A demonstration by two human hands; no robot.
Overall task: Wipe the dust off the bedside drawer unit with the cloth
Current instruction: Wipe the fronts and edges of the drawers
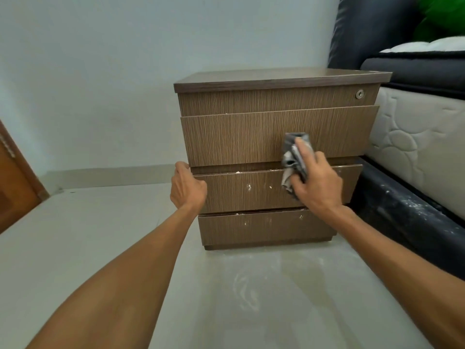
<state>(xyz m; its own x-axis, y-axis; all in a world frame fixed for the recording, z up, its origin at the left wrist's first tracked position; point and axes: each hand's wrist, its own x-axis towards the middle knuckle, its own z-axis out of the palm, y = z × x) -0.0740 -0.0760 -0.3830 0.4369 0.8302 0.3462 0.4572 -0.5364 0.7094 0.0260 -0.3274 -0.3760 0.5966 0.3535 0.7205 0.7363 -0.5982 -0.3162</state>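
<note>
- The unit (251,139) stands on the floor (100,235), its right side just beside the bed (415,137).
- The right hand (315,180) grips a grey cloth (293,157), pressing it to the unit's front, right of centre, across the gap between the second and third drawers.
- The left hand (187,187) is curled around the unit's front left edge, level with the third drawer.
- White specks dot the third and bottom drawer fronts.
- A lock (359,94) sits at the top drawer's right end.
</note>
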